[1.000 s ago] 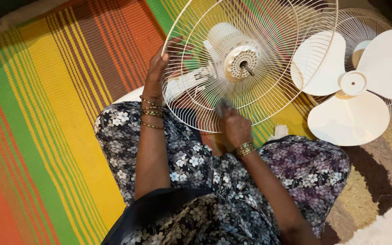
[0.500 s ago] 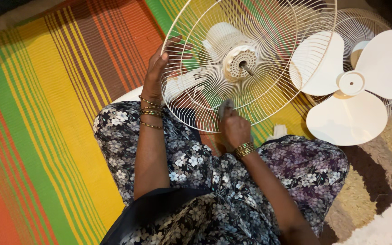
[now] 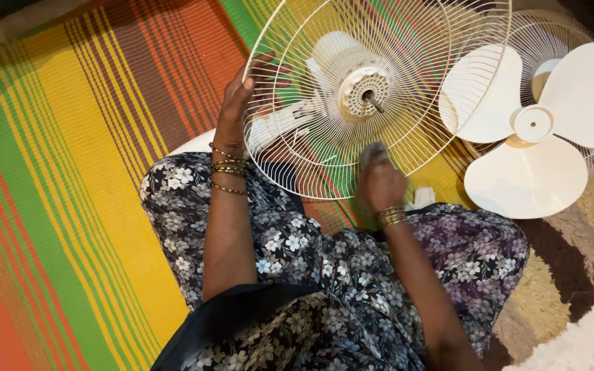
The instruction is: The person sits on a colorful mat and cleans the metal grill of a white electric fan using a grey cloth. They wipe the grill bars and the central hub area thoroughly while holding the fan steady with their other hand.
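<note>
- We see the wire fan guard (image 3: pixel 407 41) tilted up off the striped mat (image 3: pixel 70 172), its open face toward us, the motor hub (image 3: pixel 362 93) with its bare shaft at the centre.
- Our left hand (image 3: pixel 235 113) grips the guard's left rim; the thumb lies on the near side of the wires, the fingers (image 3: pixel 264 63) curl behind them and show through.
- Our right hand (image 3: pixel 381 184) is at the lower rim, fingers bunched tight round a small grey cloth (image 3: pixel 374 152) that is pressed against the wires.
- The relation that matters: the cloth touches the lower arc of the guard, just below and slightly right of the hub. The wires run out from the hub like spokes, so here they run roughly up and away from the cloth.
- The right hand is the nearer to the dusted spot; the left only steadies, well apart across the rim.
- The white three-blade propeller (image 3: pixel 534 127) lies flat to the right, on a second guard (image 3: pixel 548 31), just beside the held one.
</note>
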